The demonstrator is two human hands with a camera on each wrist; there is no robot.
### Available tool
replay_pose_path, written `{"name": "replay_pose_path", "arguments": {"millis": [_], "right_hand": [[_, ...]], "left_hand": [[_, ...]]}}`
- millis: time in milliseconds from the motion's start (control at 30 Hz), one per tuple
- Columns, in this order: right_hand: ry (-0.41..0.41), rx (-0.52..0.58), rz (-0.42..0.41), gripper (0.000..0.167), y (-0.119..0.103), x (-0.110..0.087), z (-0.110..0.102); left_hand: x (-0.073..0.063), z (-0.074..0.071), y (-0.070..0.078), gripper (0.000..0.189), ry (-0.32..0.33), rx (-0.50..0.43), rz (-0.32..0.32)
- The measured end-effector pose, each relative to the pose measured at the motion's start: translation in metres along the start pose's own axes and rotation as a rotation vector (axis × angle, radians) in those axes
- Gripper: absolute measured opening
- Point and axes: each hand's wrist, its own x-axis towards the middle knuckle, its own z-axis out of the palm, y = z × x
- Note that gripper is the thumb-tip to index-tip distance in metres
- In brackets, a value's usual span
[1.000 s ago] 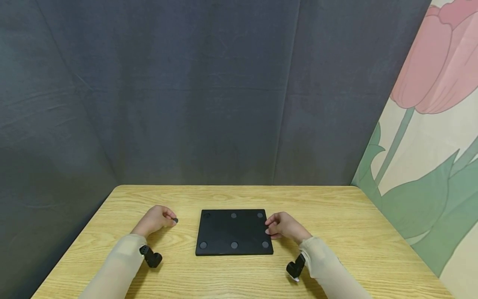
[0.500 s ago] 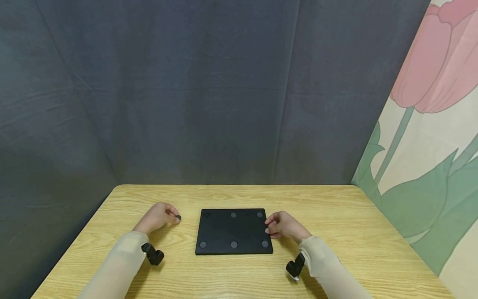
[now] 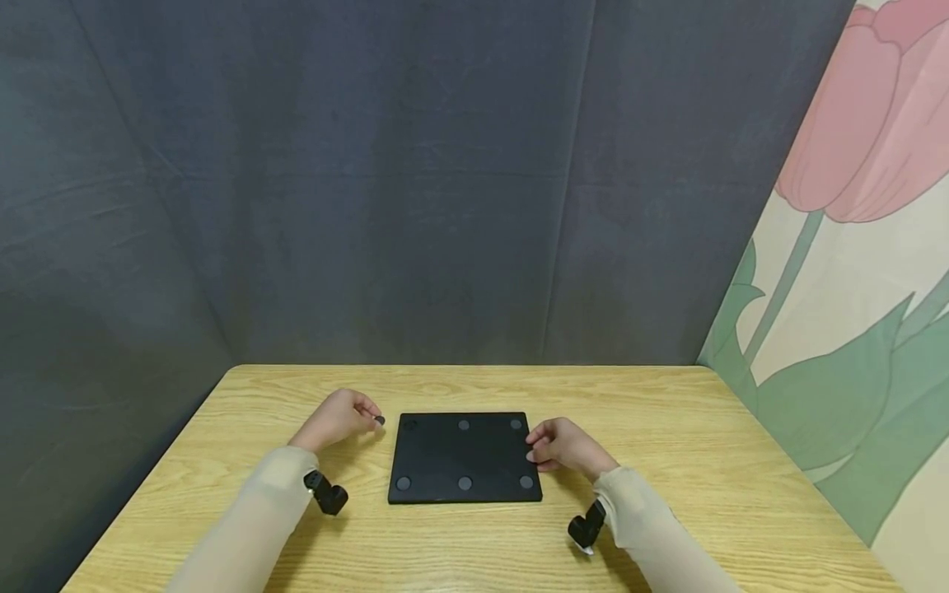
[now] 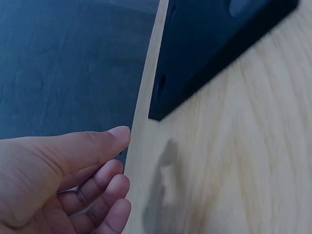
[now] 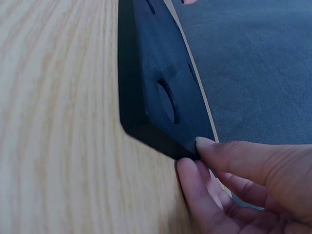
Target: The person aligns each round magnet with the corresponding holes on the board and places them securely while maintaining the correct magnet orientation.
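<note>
A flat black rectangular board (image 3: 467, 457) lies on the table. Round grey discs (image 3: 465, 483) show along its near and far edges; a darker round spot marks its far left corner. Between thumb and fingertips my left hand (image 3: 343, 418) pinches a small dark disc (image 3: 380, 420), held just left of that corner and apart from the board. In the left wrist view the thumb and fingers hide nearly all of this disc. My right hand (image 3: 565, 449) grips the board's right edge, thumb on top and fingers against the side in the right wrist view.
The wooden table (image 3: 467, 548) extends around the board on every side. A dark grey curtain (image 3: 415, 181) hangs behind it, and a tulip-patterned cloth (image 3: 845, 329) is at the right. Each wrist wears a small black camera (image 3: 326, 494).
My left hand has moved right and slightly away from me with the small disc, closer to the board's far left corner. The right hand and the board have stayed put.
</note>
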Motion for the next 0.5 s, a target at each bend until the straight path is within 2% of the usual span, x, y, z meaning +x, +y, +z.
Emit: {"name": "replay_pose_path", "arguments": {"millis": [333,500], "right_hand": [[0.012,0.006,0.01,0.015,0.0,0.001,0.001],[0.012,0.01,0.007,0.015,0.001,0.001,0.001]], "left_hand": [[0.008,0.015,0.021,0.005,0.013,-0.025,0.036],[0.011,0.025,0.026,0.007,0.023,-0.027,0.051]]}}
